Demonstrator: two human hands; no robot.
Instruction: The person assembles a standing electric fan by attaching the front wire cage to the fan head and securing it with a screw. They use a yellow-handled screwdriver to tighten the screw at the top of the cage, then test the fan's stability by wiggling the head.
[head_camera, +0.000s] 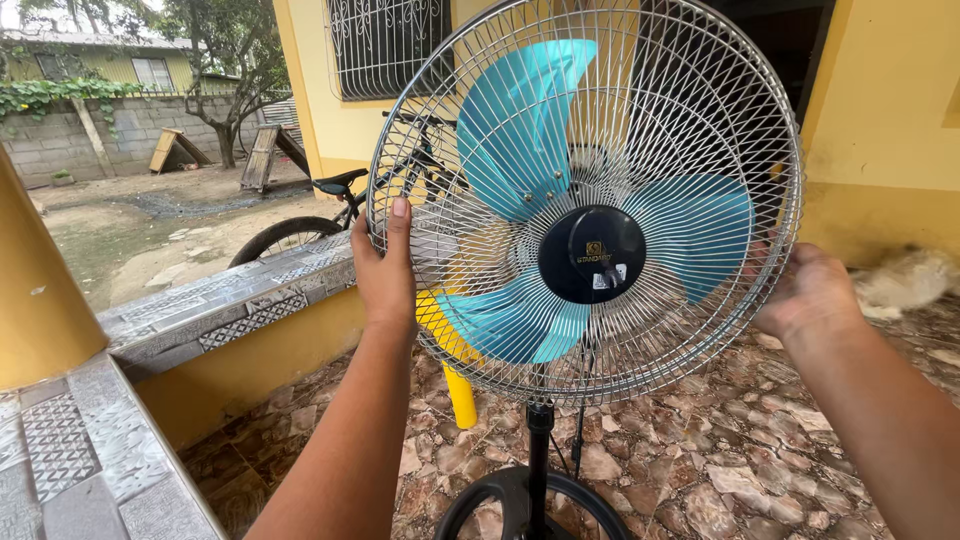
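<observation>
1. The pedestal fan (585, 200) fills the middle and upper right of the frame; its round wire guard (700, 90) faces the camera, with three turquoise blades (515, 125) behind the wires and a black hub cap (592, 255) at the centre

2. The fan head sits on a thin black pole (539, 440) that drops to a round black base (500, 500) at the bottom centre, standing on a floor of brown irregular stone tiles (720, 470)

3. The left hand (385, 270), centre left, lies against the guard's left rim, palm to the wire, thumb upright along the edge; its fingers curl behind the rim, so I cannot tell how tightly they close

4. The right hand (805, 295), at the right edge of the guard, cups the rim from behind; its fingers are hidden by the wire and the back of the hand, so whether they pinch the rim cannot be told

5. Judging by this, the step in hand is gripping the guard at both sides, steadying the head. Any further move would call for even pressure from both hands, so the thin wires do not bend and the stand does not tip on its base

6. Behind the fan a yellow post (460, 395) stands on the floor, a tiled low wall (230, 305) runs along the left, a bicycle (330, 205) leans beyond it, and a yellow house wall (880, 110) with a barred window (375, 45) closes the top of the frame
</observation>
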